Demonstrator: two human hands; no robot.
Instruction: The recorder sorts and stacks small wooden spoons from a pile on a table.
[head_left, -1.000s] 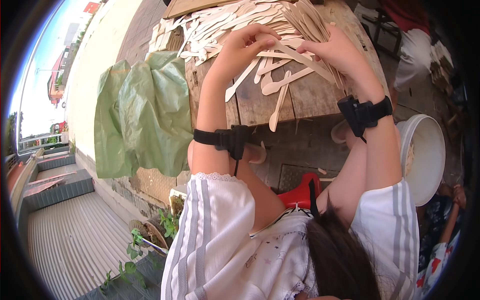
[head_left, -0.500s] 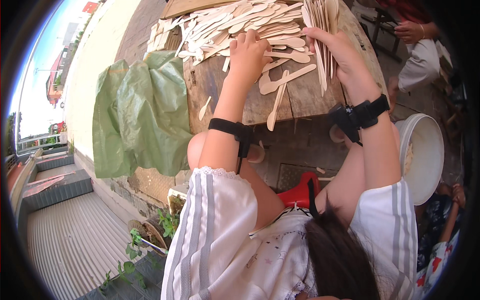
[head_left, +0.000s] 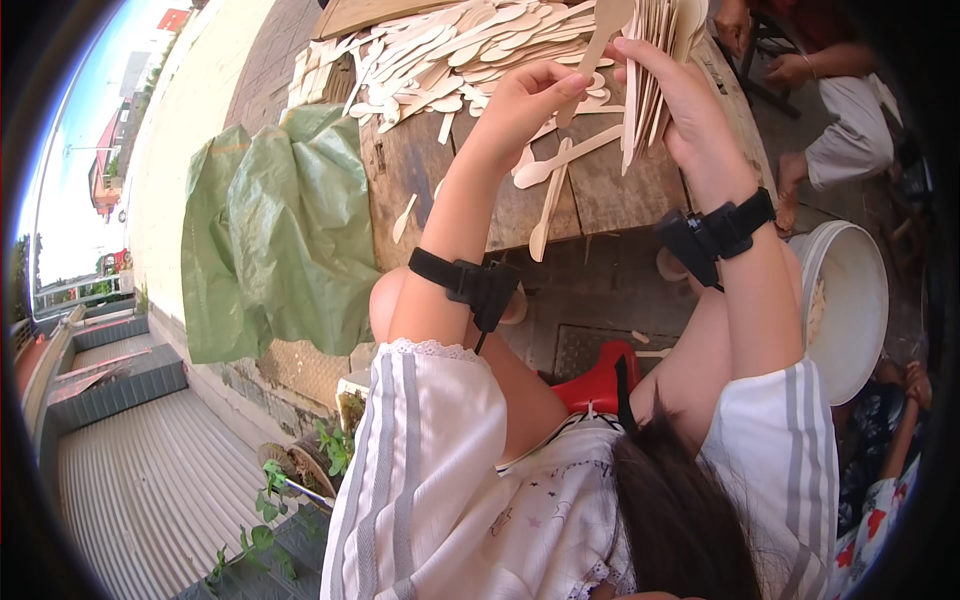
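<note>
My left hand pinches a single wooden spoon between thumb and fingers, its bowl end pointing away from me. Close beside it, my right hand is closed around an upright bundle of wooden spoons, and the single spoon is right against or just left of that bundle. Beyond my left hand lies a large jumbled pile of wooden spoons on the wooden table. Two crossed spoons rest near the table's front edge, one sticking out over it. A small piece lies farther left.
A green plastic sheet hangs over the table's left side. Right of my knees stands a white bucket with pale pieces inside. Another person's hand is at the far right. A red seat or boot-like object sits between my legs.
My left hand has come off the pile, moving right and holding a single spoon near the bundle. The bundle in my right hand has shifted slightly away from me.
</note>
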